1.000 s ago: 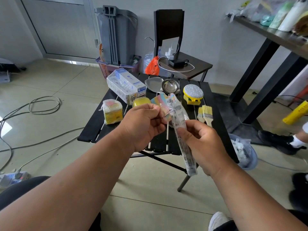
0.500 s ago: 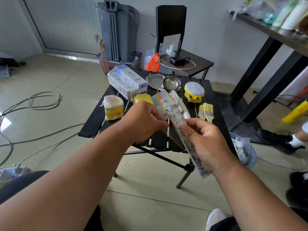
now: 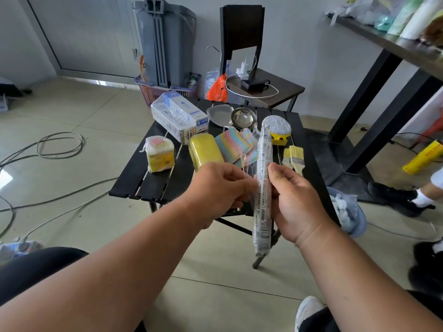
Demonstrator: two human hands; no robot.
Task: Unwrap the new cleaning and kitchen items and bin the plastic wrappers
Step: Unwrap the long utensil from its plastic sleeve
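Above the near edge of the black slatted table (image 3: 134,185), both hands work on a clear plastic wrapper (image 3: 262,185) printed with small text. My right hand (image 3: 294,200) grips its long edge, which stands nearly upright. My left hand (image 3: 220,185) pinches the other side of the wrapper. A pastel striped knitted cloth (image 3: 236,146) shows just beyond my left hand; whether it lies on the table or hangs in the wrapper's open top is unclear.
On the table lie a wrapped yellow sponge block (image 3: 159,153), a bare yellow sponge (image 3: 205,150), a wrapped white box (image 3: 178,116), a steel ladle (image 3: 243,118), a silver scrubber (image 3: 276,128) and paint brushes (image 3: 293,159). A bag-lined bin (image 3: 347,212) sits right of the table. Cables cross the floor on the left.
The wrapper has swung from a slant to nearly upright. The striped cloth, earlier inside its top end, now shows apart from it beyond my left hand.
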